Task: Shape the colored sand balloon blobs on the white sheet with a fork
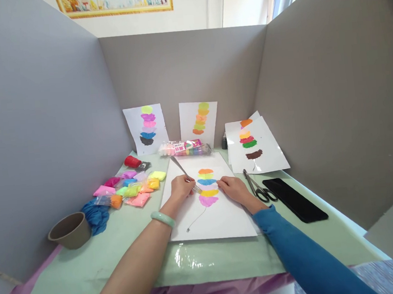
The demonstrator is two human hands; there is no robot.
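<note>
A white sheet (225, 221) lies in front of me, bearing a stack of flat coloured clay ovals: orange, yellow-green, blue, pale lilac, yellow and a purple one (208, 201) at the bottom. From the purple oval a thin drawn line curls down to a small dark mark. My left hand (181, 188) is closed around a metal fork (181, 166); its tines rest by the left edge of the pale and yellow ovals. My right hand (234, 188) lies on the sheet, fingertips at the right ends of the blue and pale ovals. Whether those fingers pinch anything is hidden.
Several bagged clay lumps (137, 188), a blue cloth (96, 215) and a brown pot (71, 231) are at left. Right are scissors (257, 188) and a black phone-like slab (295, 199). Behind lie a clay pack (184, 148) and painted sheets (147, 129). Grey partitions (188, 66) enclose the table.
</note>
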